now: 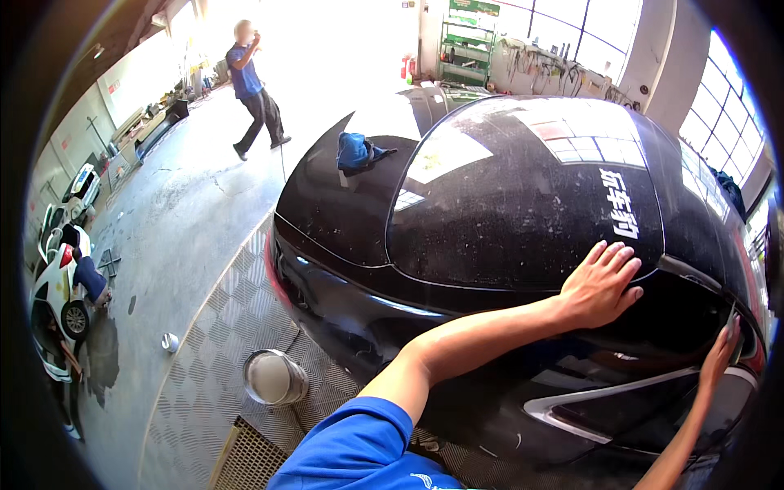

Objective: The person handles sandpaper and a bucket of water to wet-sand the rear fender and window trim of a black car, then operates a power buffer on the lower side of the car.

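A black car fills the middle and right, its dark rear window dusted with pale specks and bearing white lettering. My left hand lies palm down on the car beside the lower right edge of that window, fingers stretched and holding nothing. Farther right, my right hand is raised at the car's side, near the side window with silver trim. Its fingers close round a thin, dark greyish piece whose kind I cannot make out. A blue cloth lies crumpled on the trunk lid.
A bucket stands on the patterned floor mat left of the car, near a floor grate and a small white can. A person walks beyond. Another person bends by a white car. A green shelf stands behind.
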`<control>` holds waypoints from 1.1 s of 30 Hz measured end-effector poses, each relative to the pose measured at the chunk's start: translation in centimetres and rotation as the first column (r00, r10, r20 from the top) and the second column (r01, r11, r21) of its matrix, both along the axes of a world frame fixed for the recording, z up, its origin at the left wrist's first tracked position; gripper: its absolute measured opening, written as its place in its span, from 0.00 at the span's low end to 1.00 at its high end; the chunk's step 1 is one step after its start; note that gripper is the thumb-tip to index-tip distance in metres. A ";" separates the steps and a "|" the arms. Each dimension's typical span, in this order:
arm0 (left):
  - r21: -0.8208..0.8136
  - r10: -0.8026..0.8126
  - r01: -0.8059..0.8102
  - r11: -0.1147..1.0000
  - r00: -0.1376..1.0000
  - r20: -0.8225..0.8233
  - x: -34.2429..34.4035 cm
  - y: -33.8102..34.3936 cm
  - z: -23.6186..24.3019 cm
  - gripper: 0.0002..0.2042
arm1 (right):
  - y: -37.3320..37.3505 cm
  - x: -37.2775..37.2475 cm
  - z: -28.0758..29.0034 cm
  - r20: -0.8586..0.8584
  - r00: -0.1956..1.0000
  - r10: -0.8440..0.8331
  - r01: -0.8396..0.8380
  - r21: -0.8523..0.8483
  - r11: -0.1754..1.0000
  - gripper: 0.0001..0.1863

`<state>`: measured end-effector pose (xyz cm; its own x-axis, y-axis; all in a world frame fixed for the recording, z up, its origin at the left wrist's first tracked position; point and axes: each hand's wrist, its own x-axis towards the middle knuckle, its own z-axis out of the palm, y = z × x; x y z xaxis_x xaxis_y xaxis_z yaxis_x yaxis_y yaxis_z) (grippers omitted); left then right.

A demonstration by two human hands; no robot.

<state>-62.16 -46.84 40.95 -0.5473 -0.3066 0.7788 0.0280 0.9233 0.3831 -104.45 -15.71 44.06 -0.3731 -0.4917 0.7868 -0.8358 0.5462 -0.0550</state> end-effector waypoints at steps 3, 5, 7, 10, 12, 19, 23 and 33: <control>-0.027 0.004 -0.005 1.000 0.999 -0.040 0.2 -0.4 0.3 0.26 | 0.8 3.1 0.8 -0.036 0.994 0.101 -0.100 0.027 0.995 0.28; -0.024 0.000 -0.002 1.000 0.997 -0.082 0.2 -0.2 0.4 0.26 | 2.2 -1.7 4.0 0.026 0.995 0.091 -0.092 0.038 0.995 0.28; 0.021 -0.049 0.051 0.998 0.996 -0.080 0.4 0.0 1.3 0.25 | 3.4 -4.1 5.6 0.019 0.996 -0.090 0.090 0.012 0.996 0.29; 0.003 -0.008 0.009 1.000 0.997 -0.074 1.1 -0.9 0.0 0.24 | -0.5 4.5 -1.1 -0.024 0.999 0.024 -0.026 -0.076 0.997 0.28; -0.043 -0.002 0.000 0.999 0.999 -0.034 0.9 -0.8 1.4 0.23 | 1.1 7.9 0.1 -0.024 1.000 0.018 -0.018 0.027 0.999 0.27; -0.093 0.062 -0.053 0.994 0.994 0.094 0.5 -0.9 2.5 0.22 | -4.7 12.2 3.9 -0.073 0.968 -0.240 0.240 -0.012 0.971 0.27; -0.086 0.089 -0.077 0.993 0.987 0.137 -1.0 0.7 1.0 0.20 | -0.5 10.1 4.6 0.036 0.997 -0.071 0.068 0.077 0.995 0.30; -0.104 0.086 -0.071 0.992 0.987 0.140 0.1 0.2 1.4 0.21 | -2.0 10.1 6.3 0.174 0.967 -0.184 0.167 0.111 0.980 0.33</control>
